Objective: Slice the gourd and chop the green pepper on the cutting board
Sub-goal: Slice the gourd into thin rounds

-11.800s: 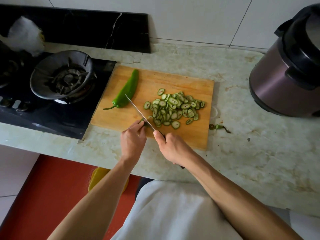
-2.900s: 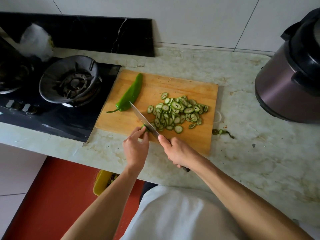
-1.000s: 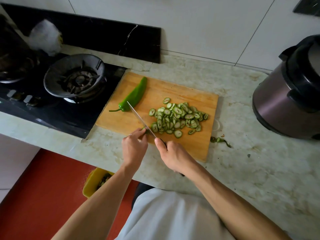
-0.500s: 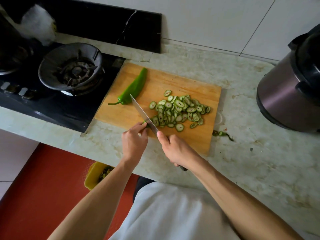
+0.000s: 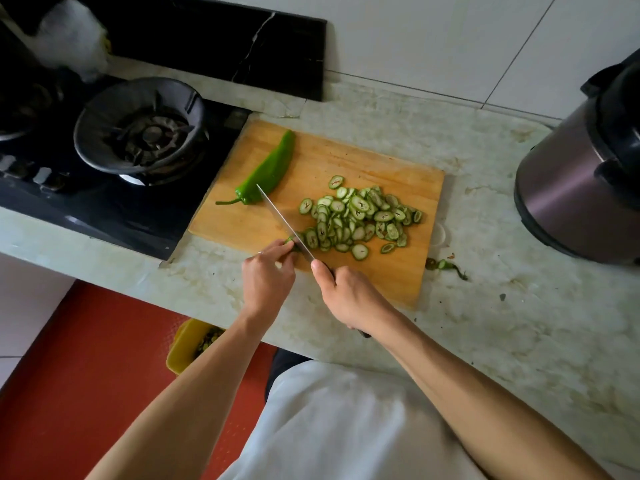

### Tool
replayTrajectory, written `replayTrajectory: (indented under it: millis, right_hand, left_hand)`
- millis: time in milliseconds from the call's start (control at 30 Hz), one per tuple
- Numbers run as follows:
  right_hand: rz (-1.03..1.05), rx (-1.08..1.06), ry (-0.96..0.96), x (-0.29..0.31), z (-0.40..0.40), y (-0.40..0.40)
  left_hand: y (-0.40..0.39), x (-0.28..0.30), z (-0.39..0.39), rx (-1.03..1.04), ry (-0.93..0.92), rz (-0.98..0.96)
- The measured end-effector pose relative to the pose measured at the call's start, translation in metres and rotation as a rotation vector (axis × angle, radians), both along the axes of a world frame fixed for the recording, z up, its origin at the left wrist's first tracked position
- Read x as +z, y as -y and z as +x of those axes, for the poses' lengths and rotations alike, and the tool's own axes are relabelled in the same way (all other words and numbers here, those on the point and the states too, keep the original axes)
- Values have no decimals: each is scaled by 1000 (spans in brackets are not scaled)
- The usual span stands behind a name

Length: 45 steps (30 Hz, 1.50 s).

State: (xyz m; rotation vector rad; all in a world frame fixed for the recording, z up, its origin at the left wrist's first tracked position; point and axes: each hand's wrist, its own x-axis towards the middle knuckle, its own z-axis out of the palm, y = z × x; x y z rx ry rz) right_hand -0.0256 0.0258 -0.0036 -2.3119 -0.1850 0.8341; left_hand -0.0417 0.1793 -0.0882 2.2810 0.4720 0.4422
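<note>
I see one wooden cutting board [image 5: 363, 168] on the counter [image 5: 519, 323]. My left hand [image 5: 266, 278] pinches the last gourd stub [image 5: 292, 243] at the board's near edge. My right hand [image 5: 349, 296] is wrapped around one knife [image 5: 284, 221], its blade beside the stub. One heap of gourd slices [image 5: 360, 216] lies mid-board; one whole green pepper [image 5: 268, 174] sits at the far left corner.

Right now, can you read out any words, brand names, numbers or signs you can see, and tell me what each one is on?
No text can be read in this view.
Stove controls: small pale marks, too blurred to read.
Cooker: no label shows on its visible side.
Cutting board, knife, green pepper: no print or marking visible.
</note>
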Motion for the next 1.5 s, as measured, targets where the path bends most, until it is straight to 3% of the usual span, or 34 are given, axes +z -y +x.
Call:
replayTrajectory:
  millis: [667, 933, 1500]
  right_hand:
    - [30, -5, 41, -7, 13, -24]
    - [-8, -7, 31, -14, -4, 3]
    - [-75, 52, 53, -13, 5, 5]
  left_hand:
    - [1, 0, 1, 39, 39, -42]
    - [1, 1, 1, 61, 30, -83]
    - [0, -2, 1, -4, 21, 4]
